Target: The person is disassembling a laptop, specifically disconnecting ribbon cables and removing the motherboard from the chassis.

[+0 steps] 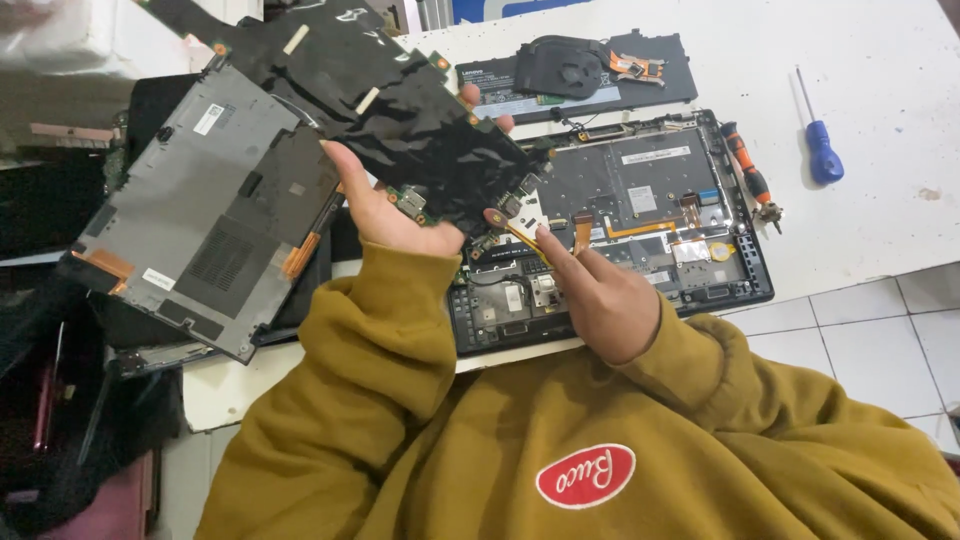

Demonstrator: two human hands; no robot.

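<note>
My left hand (390, 215) holds up a large circuit board wrapped in shiny black film (400, 110), gripping its lower edge with the palm turned up. Fingers of my right hand (590, 290) pinch the board's lower right corner by a small white part (525, 212) and an orange flex strip. Under both hands lies an opened laptop chassis (640, 215), its inner frame, cables and small boards exposed. Both arms wear mustard-yellow sleeves.
A grey laptop bottom cover (215, 215) lies tilted at the left. A flat black battery (640, 72) with a fan and heatsink (575, 62) on it sits at the back. A blue screwdriver (822, 140) and an orange-black one (750, 175) lie to the right on the white table (880, 220).
</note>
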